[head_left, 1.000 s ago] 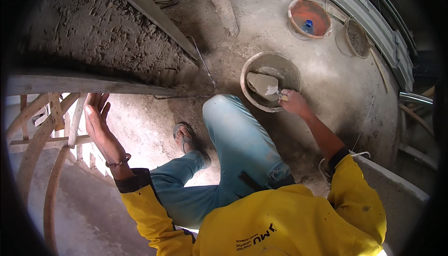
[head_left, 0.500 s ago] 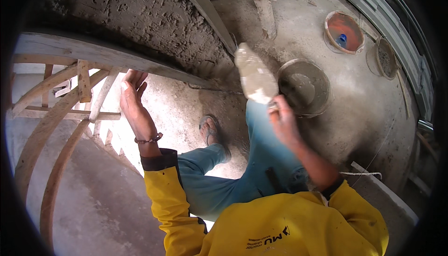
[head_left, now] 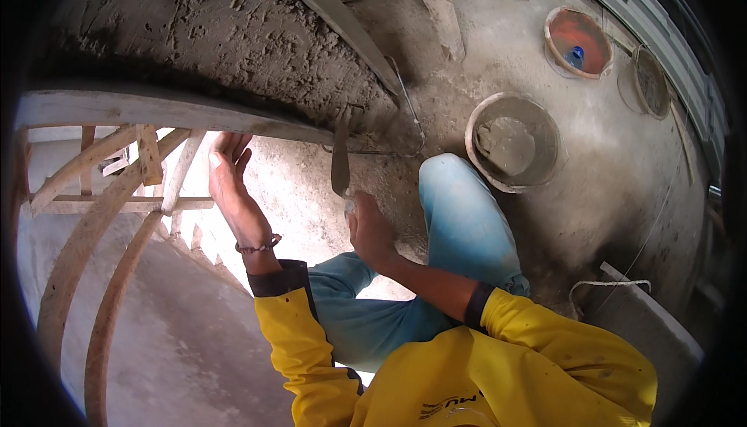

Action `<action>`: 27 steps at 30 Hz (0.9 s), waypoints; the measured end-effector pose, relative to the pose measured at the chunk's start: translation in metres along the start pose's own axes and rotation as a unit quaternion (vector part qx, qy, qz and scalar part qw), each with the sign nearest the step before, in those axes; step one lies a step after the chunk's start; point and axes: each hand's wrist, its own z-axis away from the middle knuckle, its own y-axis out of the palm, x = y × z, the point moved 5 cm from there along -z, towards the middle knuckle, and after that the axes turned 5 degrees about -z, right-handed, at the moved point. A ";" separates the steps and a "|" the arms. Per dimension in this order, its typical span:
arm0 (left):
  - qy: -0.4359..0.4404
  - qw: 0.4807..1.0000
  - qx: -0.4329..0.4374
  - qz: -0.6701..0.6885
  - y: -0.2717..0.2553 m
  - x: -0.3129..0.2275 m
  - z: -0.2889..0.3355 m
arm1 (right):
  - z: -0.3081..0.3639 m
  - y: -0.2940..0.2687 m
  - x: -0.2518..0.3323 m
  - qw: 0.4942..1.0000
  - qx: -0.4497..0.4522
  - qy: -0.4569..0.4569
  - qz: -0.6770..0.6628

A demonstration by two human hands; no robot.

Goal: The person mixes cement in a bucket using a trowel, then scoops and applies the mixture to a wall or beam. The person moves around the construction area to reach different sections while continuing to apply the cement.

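My right hand (head_left: 372, 229) is closed around the handle of a trowel (head_left: 341, 164). The blade appears nearly edge-on, its tip at the right end of a long wooden board (head_left: 233, 116) and close to the rough grey mortar surface (head_left: 257, 46). Whether the tip touches the mortar I cannot tell. My left hand (head_left: 230, 169) reaches up to the same board, fingers stretched out and fingertips against its near edge. To the right of my knee stands a bucket (head_left: 506, 143) with wet grey mortar inside.
Curved wooden ribs (head_left: 74, 252) stand at the left. Another wooden board (head_left: 331, 19) borders the mortar on its right. A bucket with a reddish inside (head_left: 577, 42) holds something blue; a darker bucket (head_left: 646, 83) is beside it. A bent thin rod (head_left: 412, 108) lies near the board.
My right hand has swung left with the trowel, from beside the mortar bucket to the board's right end. My left hand stays at the board.
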 end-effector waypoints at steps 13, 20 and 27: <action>-0.007 1.000 0.006 0.010 -0.004 0.008 -0.004 | -0.052 -0.069 -0.028 0.973 0.180 0.145 -0.014; 0.004 1.000 0.007 0.003 -0.003 0.001 -0.004 | -0.069 -0.113 0.048 0.921 0.287 0.236 -0.116; 0.001 1.000 0.001 -0.007 -0.005 0.003 -0.005 | -0.068 -0.128 0.091 0.920 0.348 0.161 -0.082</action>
